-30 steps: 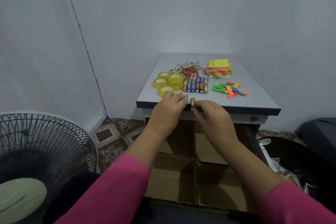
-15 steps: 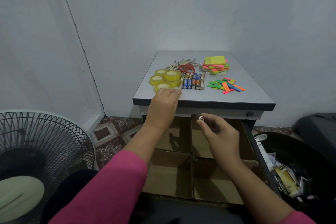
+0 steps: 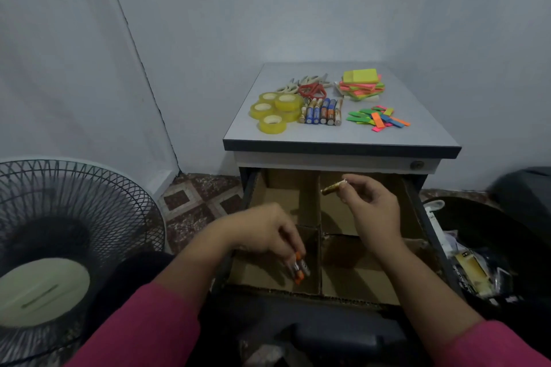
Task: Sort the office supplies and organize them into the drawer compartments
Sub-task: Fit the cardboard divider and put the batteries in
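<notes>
Head view: the left hand (image 3: pixel 262 229) pinches what look like 2 batteries (image 3: pixel 299 268) over the drawer's (image 3: pixel 417 217) near-left compartment. The right hand (image 3: pixel 372 208) pinches 1 battery (image 3: pixel 331 188) above the far-right compartment. On the desk (image 3: pixel 417 134) lie more batteries (image 3: pixel 322 112), tape rolls (image 3: pixel 275 112), scissors (image 3: pixel 311 89), notes (image 3: pixel 362 85) and flags (image 3: pixel 377 118).
</notes>
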A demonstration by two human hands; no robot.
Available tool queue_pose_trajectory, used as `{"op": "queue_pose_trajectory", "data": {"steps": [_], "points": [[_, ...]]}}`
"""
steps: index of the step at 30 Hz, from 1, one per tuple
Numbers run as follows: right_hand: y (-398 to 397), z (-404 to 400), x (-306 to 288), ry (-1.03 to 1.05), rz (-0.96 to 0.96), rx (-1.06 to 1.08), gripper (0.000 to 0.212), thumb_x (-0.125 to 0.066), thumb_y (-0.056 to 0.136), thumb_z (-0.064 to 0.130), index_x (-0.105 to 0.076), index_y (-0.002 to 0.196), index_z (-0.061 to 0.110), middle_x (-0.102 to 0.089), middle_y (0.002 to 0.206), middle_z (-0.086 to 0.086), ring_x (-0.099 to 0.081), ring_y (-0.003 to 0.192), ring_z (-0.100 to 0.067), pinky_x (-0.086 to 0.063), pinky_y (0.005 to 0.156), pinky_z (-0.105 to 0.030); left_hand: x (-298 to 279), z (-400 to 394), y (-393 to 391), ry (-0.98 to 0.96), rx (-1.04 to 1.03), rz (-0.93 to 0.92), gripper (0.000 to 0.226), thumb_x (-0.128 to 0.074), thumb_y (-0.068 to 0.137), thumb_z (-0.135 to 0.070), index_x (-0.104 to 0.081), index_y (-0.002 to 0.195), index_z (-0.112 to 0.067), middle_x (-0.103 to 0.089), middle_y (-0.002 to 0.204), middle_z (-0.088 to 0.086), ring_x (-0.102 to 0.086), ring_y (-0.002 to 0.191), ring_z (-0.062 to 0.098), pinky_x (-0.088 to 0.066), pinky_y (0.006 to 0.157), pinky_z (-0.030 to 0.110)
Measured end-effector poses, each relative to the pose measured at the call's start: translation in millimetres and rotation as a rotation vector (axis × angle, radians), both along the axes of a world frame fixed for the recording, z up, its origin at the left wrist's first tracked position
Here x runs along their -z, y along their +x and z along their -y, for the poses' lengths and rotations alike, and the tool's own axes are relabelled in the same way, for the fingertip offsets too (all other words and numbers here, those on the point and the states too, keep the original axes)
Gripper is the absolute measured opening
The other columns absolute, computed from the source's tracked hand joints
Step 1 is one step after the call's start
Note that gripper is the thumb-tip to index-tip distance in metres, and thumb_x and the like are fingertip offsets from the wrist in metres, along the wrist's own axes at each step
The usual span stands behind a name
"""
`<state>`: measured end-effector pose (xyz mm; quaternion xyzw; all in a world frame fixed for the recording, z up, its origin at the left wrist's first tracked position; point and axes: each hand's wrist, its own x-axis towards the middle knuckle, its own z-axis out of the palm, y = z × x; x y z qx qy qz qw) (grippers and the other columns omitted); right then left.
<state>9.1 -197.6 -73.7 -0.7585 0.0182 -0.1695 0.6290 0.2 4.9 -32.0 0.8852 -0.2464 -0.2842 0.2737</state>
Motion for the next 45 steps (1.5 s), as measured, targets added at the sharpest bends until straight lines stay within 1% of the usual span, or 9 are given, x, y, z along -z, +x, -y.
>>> {"op": "queue_pose_trajectory", "data": {"steps": [4,7,11,13,16,22,34,39,45], "points": [[-1,0,1,0.016,-0.019,-0.030,0.017,-0.064,0.088,0.016,-0.066,0.102,0.026,-0.067,0.097,0.007,-0.063,0.095,-0.008,-0.055,0.081,-0.026,35,26,-1,0.194,0.106,-0.113,0.023,-0.069,0.083,-0.008,-0.070,0.106,-0.010,-0.070,0.092,-0.001,-0.060,0.074,0.003,-0.051,0.073,0.019],[0,0,1,0.028,-0.026,-0.036,0.017,-0.064,0.088,0.017,-0.067,0.101,0.027,-0.068,0.097,0.006,-0.064,0.095,-0.009,-0.055,0.082,-0.026,50,37,2,0.214,0.070,-0.120,0.004,-0.066,0.084,-0.004,-0.068,0.083,-0.008,-0.061,0.070,-0.005,-0.058,0.064,0.006,-0.049,0.063,0.023],[1,0,2,0.029,-0.040,-0.051,0.016,-0.065,0.088,0.017,-0.067,0.100,0.028,-0.068,0.097,0.005,-0.064,0.096,-0.010,-0.055,0.082,-0.028,58,41,0,0.218,-0.046,-0.106,0.023,-0.060,0.087,0.002,-0.057,0.070,-0.014,-0.060,0.068,-0.001,-0.059,0.058,0.006,-0.046,0.048,0.013],[1,-1,3,0.028,-0.037,-0.061,0.016,-0.065,0.087,0.017,-0.068,0.100,0.027,-0.068,0.097,0.005,-0.064,0.095,-0.010,-0.055,0.083,-0.029,61,42,-3,0.239,-0.052,-0.050,0.006,-0.062,0.086,0.000,-0.061,0.086,-0.006,-0.065,0.080,0.007,-0.065,0.068,0.014,-0.052,0.054,0.020],[0,-2,3,0.016,-0.037,-0.074,0.015,-0.065,0.087,0.018,-0.068,0.100,0.026,-0.068,0.096,0.006,-0.064,0.095,-0.009,-0.056,0.083,-0.030,65,44,-4,0.237,-0.077,0.006,0.020,-0.063,0.084,-0.002,-0.062,0.105,-0.003,-0.066,0.095,0.012,-0.066,0.085,0.024,-0.052,0.063,0.030],[0,0,4,0.036,-0.048,-0.079,0.017,-0.065,0.087,0.017,-0.069,0.103,0.022,-0.069,0.097,0.003,-0.065,0.096,-0.012,-0.056,0.085,-0.033,63,36,-4,0.186,-0.135,-0.113,0.011,-0.059,0.089,-0.002,-0.058,0.094,-0.011,-0.064,0.089,0.012,-0.064,0.076,0.022,-0.056,0.073,0.037],[-2,-1,4,0.011,-0.040,-0.096,0.016,-0.064,0.087,0.018,-0.066,0.098,0.029,-0.069,0.097,0.004,-0.065,0.096,-0.010,-0.055,0.085,-0.032,64,37,-4,0.298,0.004,-0.041,0.021,-0.065,0.083,-0.001,-0.058,0.102,-0.006,-0.048,0.072,-0.003,-0.050,0.074,0.017,-0.037,0.053,0.024],[-3,-2,3,0.022,-0.047,-0.097,0.017,-0.064,0.087,0.015,-0.067,0.101,0.025,-0.068,0.097,0.003,-0.065,0.095,-0.011,-0.055,0.085,-0.032,65,41,-6,0.349,-0.012,-0.046,0.036,-0.065,0.085,-0.005,-0.055,0.120,-0.004,-0.061,0.114,0.016,-0.059,0.100,0.031,-0.042,0.072,0.030],[-4,-3,2,-0.002,-0.045,-0.106,0.016,-0.065,0.087,0.015,-0.067,0.098,0.027,-0.068,0.094,0.004,-0.065,0.093,-0.012,-0.055,0.082,-0.029,67,46,-6,0.382,-0.001,-0.041,0.036,-0.063,0.087,-0.007,-0.053,0.122,-0.003,-0.059,0.121,0.016,-0.057,0.105,0.031,-0.044,0.079,0.033]]}}
